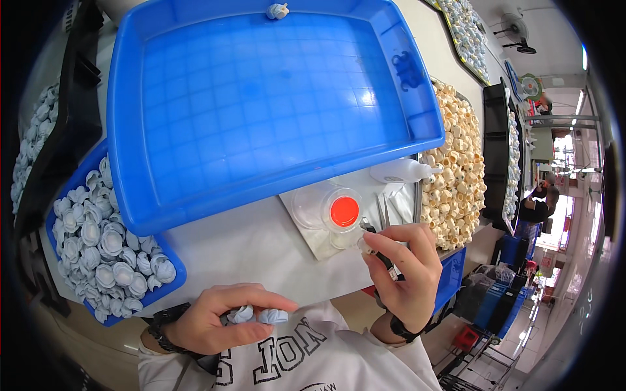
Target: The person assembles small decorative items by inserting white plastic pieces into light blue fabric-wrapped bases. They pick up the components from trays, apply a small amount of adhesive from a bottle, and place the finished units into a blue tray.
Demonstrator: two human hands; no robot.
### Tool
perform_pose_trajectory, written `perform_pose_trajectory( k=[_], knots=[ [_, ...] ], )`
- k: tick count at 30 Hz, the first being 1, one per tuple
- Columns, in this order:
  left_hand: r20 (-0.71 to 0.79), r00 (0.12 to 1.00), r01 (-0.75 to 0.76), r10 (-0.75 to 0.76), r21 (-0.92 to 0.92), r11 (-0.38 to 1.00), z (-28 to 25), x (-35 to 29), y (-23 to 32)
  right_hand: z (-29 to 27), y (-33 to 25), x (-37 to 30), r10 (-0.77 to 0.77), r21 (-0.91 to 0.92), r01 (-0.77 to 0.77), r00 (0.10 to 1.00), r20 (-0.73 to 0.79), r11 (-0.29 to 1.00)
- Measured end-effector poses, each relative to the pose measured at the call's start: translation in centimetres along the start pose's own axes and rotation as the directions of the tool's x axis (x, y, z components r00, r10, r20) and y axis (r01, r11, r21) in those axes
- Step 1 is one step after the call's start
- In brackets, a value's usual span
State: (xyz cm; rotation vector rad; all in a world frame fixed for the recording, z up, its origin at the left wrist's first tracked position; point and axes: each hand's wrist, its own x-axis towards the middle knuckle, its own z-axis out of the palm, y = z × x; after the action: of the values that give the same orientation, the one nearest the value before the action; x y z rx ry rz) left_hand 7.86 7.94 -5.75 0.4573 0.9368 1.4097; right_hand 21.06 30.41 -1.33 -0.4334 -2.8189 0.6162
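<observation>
Nearside of tray (261, 98): pinching two blue pieces (273, 317), left hand (225, 317); unclear small item (365, 246), right hand (412, 270) | judged early: one piece (278, 11) in tray, heap (107, 241) left

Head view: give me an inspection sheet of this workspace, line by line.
Surface: white table, partly covered by large blue tray.
Job's things: pale blue petalled pieces heaped at left, cream pieces at right.
Clutter: white squeeze bottle, red-topped clear cup.
Hands: left hand holds two petalled pieces; right hand pinches a small pale item, kind unclear.
Cables: nothing seen.
Surroundings: fan and person at right.
</observation>
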Motion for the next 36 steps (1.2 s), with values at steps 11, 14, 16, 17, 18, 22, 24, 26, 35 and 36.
perform_pose_trajectory(
  k=[11, 14, 16, 17, 18, 22, 24, 26, 35, 36],
  knots=[
    [-0.104, 0.991, 0.069, -0.088, -0.171, 0.983, 0.5, -0.1, 0.3, 0.3, 0.3, -0.5, 0.026, 0.037, -0.024, 0.999, -0.042, 0.999],
    [-0.118, 0.988, 0.075, -0.102, -0.217, 0.973, 0.3, 0.0, 0.0, 0.3, 0.6, -0.9, 0.031, 0.053, -0.028, 0.999, -0.043, 0.998],
    [-0.171, 0.982, 0.055, -0.082, -0.153, 0.987, 0.6, 0.5, 0.0, 0.3, 0.8, -1.0, 0.034, 0.062, -0.030, 0.998, -0.055, 0.998],
    [-0.175, 0.982, 0.055, -0.077, -0.130, 0.990, 0.6, 0.3, -0.1, 0.5, 0.7, -1.1, 0.032, 0.068, -0.027, 0.997, -0.072, 0.997],
    [-0.179, 0.981, 0.054, -0.073, -0.108, 0.993, 0.5, 0.1, -0.2, 0.7, 0.6, -1.2, 0.030, 0.073, -0.023, 0.996, -0.089, 0.997],
    [-0.165, 0.983, 0.078, -0.085, -0.049, 0.996, 0.5, 0.1, 0.3, 0.7, 0.5, -1.8, 0.051, 0.191, -0.018, 0.985, -0.167, 0.981],
    [-0.166, 0.983, 0.076, -0.082, -0.042, 0.996, 0.5, 0.2, 0.4, 0.9, 0.1, -1.6, -0.079, 0.388, 0.160, 0.973, -0.217, 0.908],
    [-0.171, 0.985, 0.021, -0.030, -0.057, 0.998, 0.7, 0.2, 0.2, 1.5, -0.8, -1.1, -0.242, 0.514, 0.346, 0.935, -0.260, 0.785],
    [-0.162, 0.980, -0.117, 0.115, -0.001, 0.993, 0.3, -0.1, -0.9, 3.4, -3.8, -0.3, -0.283, 0.618, 0.276, 0.955, -0.088, 0.737],
    [-0.157, 0.980, -0.122, 0.123, 0.019, 0.992, 0.2, -0.1, -1.0, 3.5, -3.8, -0.3, -0.289, 0.616, 0.262, 0.956, -0.057, 0.743]
  ],
)
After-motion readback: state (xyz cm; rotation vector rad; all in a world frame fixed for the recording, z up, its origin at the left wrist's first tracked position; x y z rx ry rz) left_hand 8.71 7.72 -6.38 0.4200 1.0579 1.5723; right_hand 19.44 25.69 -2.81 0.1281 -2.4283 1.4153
